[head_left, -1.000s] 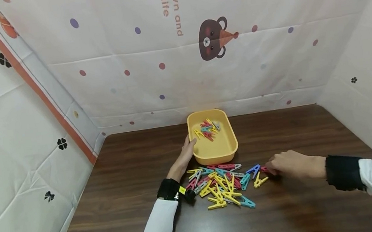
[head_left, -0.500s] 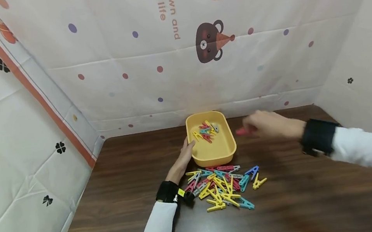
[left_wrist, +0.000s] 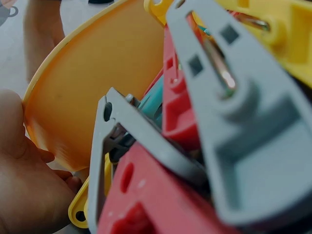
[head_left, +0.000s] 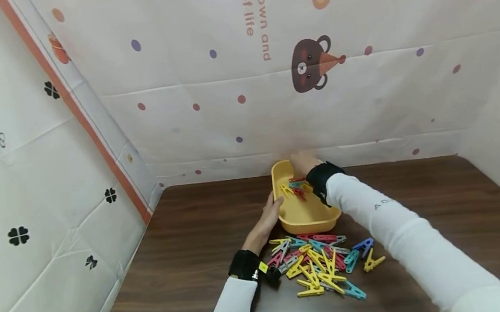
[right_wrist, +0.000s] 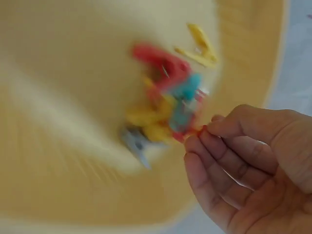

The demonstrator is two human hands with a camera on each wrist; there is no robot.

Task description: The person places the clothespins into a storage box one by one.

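Note:
A yellow plastic basket (head_left: pixel 307 218) stands at the back of the table, with several colored clothespins (head_left: pixel 299 193) inside. My left hand (head_left: pixel 265 222) grips its left side, the thumb near the rim; in the left wrist view the fingers (left_wrist: pixel 36 195) lie against the outer wall. My right hand (head_left: pixel 304 162) is over the basket's far right part. In the right wrist view, thumb and fingertips pinch a red clothespin (right_wrist: pixel 203 129), of which only a small bit shows beside the blurred clothespins (right_wrist: pixel 161 112).
A loose pile of yellow, red, blue and grey clothespins (head_left: pixel 323 267) lies just in front of the basket. One yellow clothespin (head_left: pixel 373 260) sits at the pile's right edge. A printed white cloth (head_left: pixel 226 122) hangs behind the brown table (head_left: pixel 187 259).
My right hand has picked up a red clothespin right of the pile and carried it up and left to the basket. My left hand stays on the basket; the head view has shifted.

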